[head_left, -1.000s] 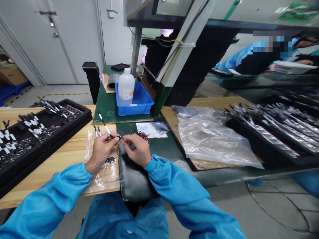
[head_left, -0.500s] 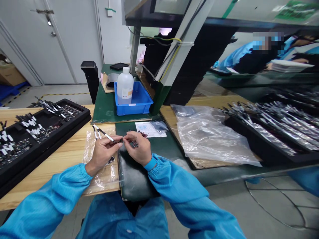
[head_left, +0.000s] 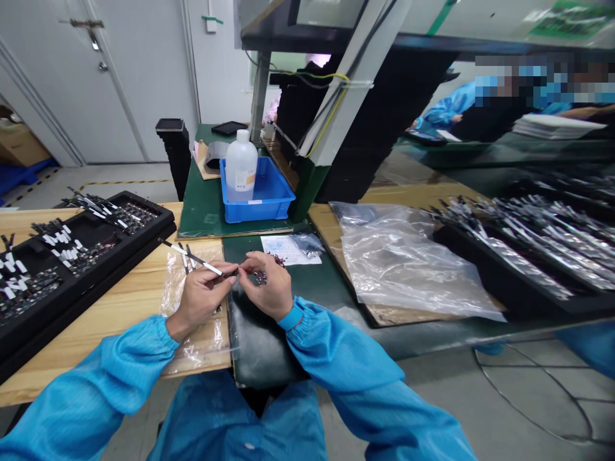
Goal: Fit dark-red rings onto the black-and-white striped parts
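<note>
Between thumb and fingers, my left hand pinches a thin black-and-white flat ribbon cable near its dark end. The cable's free tip points up and to the left. My right hand is closed in a pinch against that same dark end, its fingertips touching or almost touching the left ones. Whatever tiny part sits in the right fingertips is hidden. Small dark and red parts lie just behind and under the right hand. Below my left hand is a clear plastic bag, with more strips on it.
Left, a black foam tray holds many small boards with strips. Ahead, a blue bin holds a white bottle. A paper slip, a large plastic bag and another loaded black tray lie right. Co-workers sit beyond.
The ribbon cable has turned, so its free tip now reaches farther left and lies flatter. Both hands stay nearly in place, still pinched together.
</note>
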Action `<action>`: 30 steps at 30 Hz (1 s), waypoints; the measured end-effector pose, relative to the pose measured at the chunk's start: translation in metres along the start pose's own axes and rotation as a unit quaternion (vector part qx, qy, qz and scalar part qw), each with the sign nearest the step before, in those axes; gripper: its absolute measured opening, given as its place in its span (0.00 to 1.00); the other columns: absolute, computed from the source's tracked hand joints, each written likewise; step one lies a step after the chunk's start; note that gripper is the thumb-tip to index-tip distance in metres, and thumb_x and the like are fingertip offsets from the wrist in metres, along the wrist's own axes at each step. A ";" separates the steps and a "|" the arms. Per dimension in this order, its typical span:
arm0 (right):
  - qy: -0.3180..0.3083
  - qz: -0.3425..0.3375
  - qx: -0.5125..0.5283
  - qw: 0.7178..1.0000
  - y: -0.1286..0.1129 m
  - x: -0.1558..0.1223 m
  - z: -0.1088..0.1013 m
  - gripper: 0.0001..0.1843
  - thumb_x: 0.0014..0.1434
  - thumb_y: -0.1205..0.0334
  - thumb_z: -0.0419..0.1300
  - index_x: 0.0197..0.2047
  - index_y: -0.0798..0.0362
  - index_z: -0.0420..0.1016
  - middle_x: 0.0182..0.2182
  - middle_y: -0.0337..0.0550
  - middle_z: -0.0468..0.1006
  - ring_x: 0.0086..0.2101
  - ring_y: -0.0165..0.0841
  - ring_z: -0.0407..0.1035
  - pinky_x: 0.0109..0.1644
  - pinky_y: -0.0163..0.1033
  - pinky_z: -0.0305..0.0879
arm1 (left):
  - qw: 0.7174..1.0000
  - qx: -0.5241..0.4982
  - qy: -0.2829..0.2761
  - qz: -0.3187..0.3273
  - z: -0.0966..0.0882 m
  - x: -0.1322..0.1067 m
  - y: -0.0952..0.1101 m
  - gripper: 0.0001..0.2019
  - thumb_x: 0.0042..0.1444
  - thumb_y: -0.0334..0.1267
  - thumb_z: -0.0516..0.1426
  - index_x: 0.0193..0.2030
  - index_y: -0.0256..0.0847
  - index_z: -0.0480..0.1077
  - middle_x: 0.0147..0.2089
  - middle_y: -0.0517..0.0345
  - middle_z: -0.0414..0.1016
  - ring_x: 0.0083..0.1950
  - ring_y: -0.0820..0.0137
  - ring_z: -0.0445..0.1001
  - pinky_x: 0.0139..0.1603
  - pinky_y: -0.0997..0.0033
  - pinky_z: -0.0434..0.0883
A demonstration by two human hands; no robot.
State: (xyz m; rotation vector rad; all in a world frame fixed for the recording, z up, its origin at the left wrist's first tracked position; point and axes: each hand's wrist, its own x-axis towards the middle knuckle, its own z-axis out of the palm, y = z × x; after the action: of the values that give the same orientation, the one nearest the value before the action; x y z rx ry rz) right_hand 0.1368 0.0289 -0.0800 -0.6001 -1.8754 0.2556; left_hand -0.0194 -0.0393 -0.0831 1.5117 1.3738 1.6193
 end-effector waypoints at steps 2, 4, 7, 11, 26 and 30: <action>-0.011 -0.005 0.003 1.000 0.001 0.001 -0.001 0.22 0.62 0.69 0.60 0.58 0.48 0.64 0.33 0.38 0.82 0.32 0.31 0.79 0.42 0.38 0.78 | 1.000 0.005 0.007 -0.012 0.000 0.001 0.002 0.09 0.56 0.35 0.64 0.44 0.40 0.82 0.46 0.49 0.84 0.48 0.62 0.81 0.52 0.62 0.78; -0.017 -0.009 0.011 1.000 0.002 0.002 -0.001 0.24 0.63 0.68 0.61 0.61 0.48 0.63 0.35 0.39 0.82 0.33 0.31 0.79 0.42 0.38 0.77 | 0.999 -0.001 0.016 -0.031 0.001 0.003 0.004 0.10 0.57 0.36 0.63 0.44 0.39 0.82 0.45 0.48 0.84 0.47 0.62 0.82 0.50 0.62 0.78; -0.009 -0.012 0.011 1.000 0.005 0.004 -0.001 0.25 0.62 0.66 0.64 0.61 0.48 0.64 0.36 0.41 0.81 0.29 0.30 0.76 0.36 0.37 0.76 | 0.996 -0.041 0.043 -0.063 -0.002 0.012 0.007 0.11 0.57 0.40 0.64 0.43 0.38 0.82 0.43 0.48 0.84 0.44 0.62 0.83 0.48 0.63 0.79; -0.012 -0.032 0.012 0.999 0.007 0.007 -0.004 0.19 0.63 0.68 0.62 0.56 0.50 0.68 0.31 0.39 0.76 0.23 0.28 0.68 0.29 0.36 0.70 | 0.979 -0.133 0.137 -0.071 -0.025 0.030 0.016 0.18 0.52 0.42 0.67 0.48 0.36 0.77 0.41 0.50 0.83 0.38 0.64 0.83 0.43 0.64 0.81; -0.040 -0.058 0.069 0.995 0.004 0.011 -0.012 0.07 0.63 0.70 0.58 0.42 0.49 0.73 0.35 0.45 0.75 0.26 0.31 0.66 0.30 0.39 0.66 | 0.915 -0.065 0.317 -0.243 -0.245 0.045 0.042 0.26 0.50 0.17 0.64 0.56 0.30 0.65 0.40 0.47 0.80 0.39 0.66 0.83 0.40 0.71 0.82; -0.043 -0.058 0.072 0.995 0.005 0.010 -0.013 0.07 0.63 0.70 0.58 0.40 0.49 0.73 0.35 0.44 0.75 0.25 0.29 0.64 0.30 0.38 0.65 | 0.903 -0.015 0.339 -0.263 -0.256 0.039 0.033 0.30 0.50 0.16 0.64 0.60 0.28 0.62 0.40 0.48 0.79 0.35 0.68 0.82 0.35 0.72 0.81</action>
State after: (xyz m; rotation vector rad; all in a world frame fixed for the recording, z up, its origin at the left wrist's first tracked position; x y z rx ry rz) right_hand 0.1469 0.0370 -0.0690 -0.3855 -1.9475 0.3424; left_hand -0.2607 -0.0963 -0.0014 0.4517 1.8880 1.8366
